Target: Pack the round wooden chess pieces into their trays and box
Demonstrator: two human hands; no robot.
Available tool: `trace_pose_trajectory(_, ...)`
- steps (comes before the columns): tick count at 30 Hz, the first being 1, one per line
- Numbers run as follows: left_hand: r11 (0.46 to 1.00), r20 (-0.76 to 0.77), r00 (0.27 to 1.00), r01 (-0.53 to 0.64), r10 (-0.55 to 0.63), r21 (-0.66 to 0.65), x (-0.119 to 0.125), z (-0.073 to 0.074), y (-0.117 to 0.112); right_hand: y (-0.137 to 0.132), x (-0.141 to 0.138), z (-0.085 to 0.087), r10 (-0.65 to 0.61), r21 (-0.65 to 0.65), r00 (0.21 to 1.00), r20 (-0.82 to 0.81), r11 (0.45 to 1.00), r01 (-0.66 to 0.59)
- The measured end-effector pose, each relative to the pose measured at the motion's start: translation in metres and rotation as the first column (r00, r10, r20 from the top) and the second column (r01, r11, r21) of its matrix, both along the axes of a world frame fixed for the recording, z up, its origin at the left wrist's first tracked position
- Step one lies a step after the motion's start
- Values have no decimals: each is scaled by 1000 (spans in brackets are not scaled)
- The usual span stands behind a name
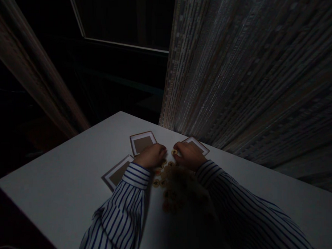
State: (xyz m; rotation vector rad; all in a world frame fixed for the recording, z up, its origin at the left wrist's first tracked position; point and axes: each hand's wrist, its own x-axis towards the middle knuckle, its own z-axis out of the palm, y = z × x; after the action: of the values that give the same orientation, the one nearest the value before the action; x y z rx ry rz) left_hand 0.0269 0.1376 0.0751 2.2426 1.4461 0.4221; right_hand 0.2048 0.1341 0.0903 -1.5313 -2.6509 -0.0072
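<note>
as i lean over round tokens on the white table
my right hand pinches a single token; my left hand lies curled on the pile, and i cannot tell what it holds.

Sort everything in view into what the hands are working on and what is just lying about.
In hand: left hand, right hand, heap of round yellow tokens between them, single token at the right fingertips.
Lying about: far card, near card by the left sleeve, right card partly behind the right hand, white table, textured wall.
</note>
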Motion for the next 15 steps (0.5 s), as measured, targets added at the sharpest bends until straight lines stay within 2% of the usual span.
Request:
trace_pose_trajectory(4, 997, 190, 980, 71, -66, -21, 9, 1, -1, -5, 3, 2, 42, 89, 994, -103, 995, -33)
trace_pose_trajectory(8, 1000, 316, 948, 31, -29, -1, 15, 4, -2, -12, 6, 2, 51, 143, 976, -210, 989, -21)
trace_pose_trajectory(15, 989, 480, 877, 75, -6, -126, 20, 6, -4, -25, 11, 7, 96, 200, 944, -317, 979, -32)
